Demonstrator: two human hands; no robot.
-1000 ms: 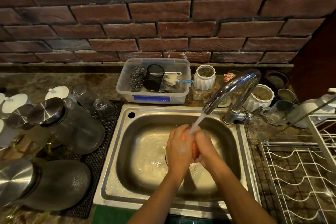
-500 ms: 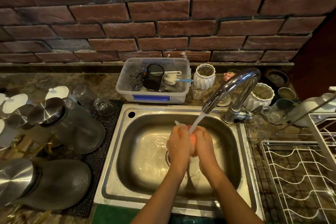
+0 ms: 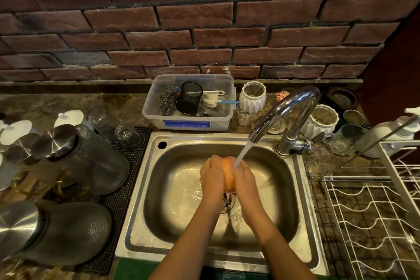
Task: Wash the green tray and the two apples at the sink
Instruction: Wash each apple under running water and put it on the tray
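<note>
Apple (image 3: 228, 173) sits clasped between both hands over the sink (image 3: 295, 191), under water running from the tap (image 3: 284, 107). Left hand (image 3: 212, 174) curls its grip round the apple's left side, right hand (image 3: 245, 177) round the right. Green edge (image 3: 134, 270), maybe the tray, shows below the sink's front rim; rack (image 3: 375, 223) stands to the right.

dim warm light, glare on the faucet (image 3: 288, 107), edges bowed.
</note>
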